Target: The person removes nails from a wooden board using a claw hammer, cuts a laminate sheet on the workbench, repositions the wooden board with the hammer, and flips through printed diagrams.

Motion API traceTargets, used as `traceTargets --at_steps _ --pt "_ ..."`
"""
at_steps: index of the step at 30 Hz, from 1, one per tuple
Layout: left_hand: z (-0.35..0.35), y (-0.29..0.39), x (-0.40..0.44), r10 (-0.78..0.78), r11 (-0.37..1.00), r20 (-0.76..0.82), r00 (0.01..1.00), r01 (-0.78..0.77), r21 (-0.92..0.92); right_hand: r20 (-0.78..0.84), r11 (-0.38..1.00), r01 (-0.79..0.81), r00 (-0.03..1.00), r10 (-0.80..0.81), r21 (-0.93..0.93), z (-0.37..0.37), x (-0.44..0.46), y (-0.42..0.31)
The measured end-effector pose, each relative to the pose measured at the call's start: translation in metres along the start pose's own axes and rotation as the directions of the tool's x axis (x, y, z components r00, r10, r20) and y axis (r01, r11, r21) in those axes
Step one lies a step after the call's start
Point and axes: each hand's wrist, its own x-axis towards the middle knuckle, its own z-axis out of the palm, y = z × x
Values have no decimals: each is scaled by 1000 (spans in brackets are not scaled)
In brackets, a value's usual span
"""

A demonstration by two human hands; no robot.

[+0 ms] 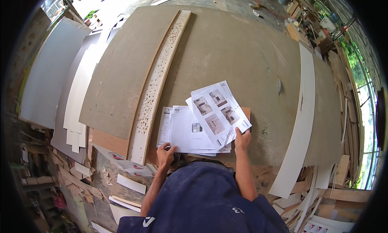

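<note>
Several printed sheets lie near the front edge of a large board tabletop. My right hand (243, 138) grips the lower right corner of a tilted sheet with four pictures (216, 112), its fingers closed on the edge. Under and left of it is a white sheet with one small picture (184, 130). My left hand (166, 154) is at the lower left edge of this stack, fingers bent and close together at the paper; whether they pinch it is too small to tell.
A long speckled board (155, 83) with raised edges lies left of the papers. A long white strip (301, 120) is on the right of the tabletop (238, 51). A small blade-like object (279, 85) lies between. White panels (52, 75) stand left; wood offcuts (79, 180) litter the floor.
</note>
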Motion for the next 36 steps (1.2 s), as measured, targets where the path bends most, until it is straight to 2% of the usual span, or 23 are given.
traceTargets --at_steps 1,3,5,8,10,11,13,14,15,17,19,21,25,27,29,31,32,34,36 --pt "2 -2 0 -3 1000 -4 1000 3 -27 -2 1000 -2 1000 2 1 1 -2 -5" --pt "1 -5 0 -6 999 -7 1000 6 -52 7 972 21 1000 -20 -234 2 -8 -16" --pt "0 -6 -4 -26 996 18 1000 27 -83 12 979 51 999 -49 -198 4 -7 -10" --pt "-2 -4 -10 -33 997 10 999 33 -63 10 958 -18 1000 22 -285 1 -4 -11" --pt "-2 -6 -10 7 993 33 999 -3 -116 -78 1000 23 997 -23 5 -4 4 -16" --pt "-2 -7 -10 49 985 57 997 -39 -167 -75 1000 25 997 -25 4 -7 10 -17" --pt "-3 -8 -10 29 985 35 999 -22 -172 -263 970 31 964 34 242 -14 23 -25" --pt "-3 -7 -11 9 985 17 1000 -6 -175 -215 922 -11 971 102 387 -21 25 -36" --pt "-3 -7 -12 8 984 13 1000 -6 -177 -212 922 -10 972 100 386 -23 30 -34" --pt "-6 -1 -14 -51 988 -2 999 50 -148 -203 864 -65 960 190 500 -29 38 -30" --pt "-5 -3 -14 -37 988 -32 999 32 -150 -195 850 -69 961 198 522 -33 36 -28" --pt "-5 -4 -14 -23 988 -62 998 13 -151 -150 766 -87 961 233 637 -36 30 -30" --pt "-7 7 -19 -90 965 14 996 91 -247 -122 736 -114 958 259 668 -35 29 -19" --pt "-3 2 -17 -104 959 25 994 107 -264 -137 752 -175 933 333 636 -34 27 -22" --pt "3 -8 -11 -29 964 -82 996 6 -266 -129 751 -180 934 333 636 -35 27 -27" --pt "1 -11 -12 -66 961 -59 996 48 -273 -121 750 -185 935 333 635 -34 27 -27" --pt "1 -8 -14 -102 957 -34 994 89 -278 -84 768 -208 943 322 606 -33 27 -25" --pt "2 -7 -14 -67 966 -40 997 55 -251 -45 785 -229 950 310 576 -31 24 -19" --pt "1 -5 -15 -32 974 -46 998 21 -224 1 875 -145 987 163 463 -31 19 -10"
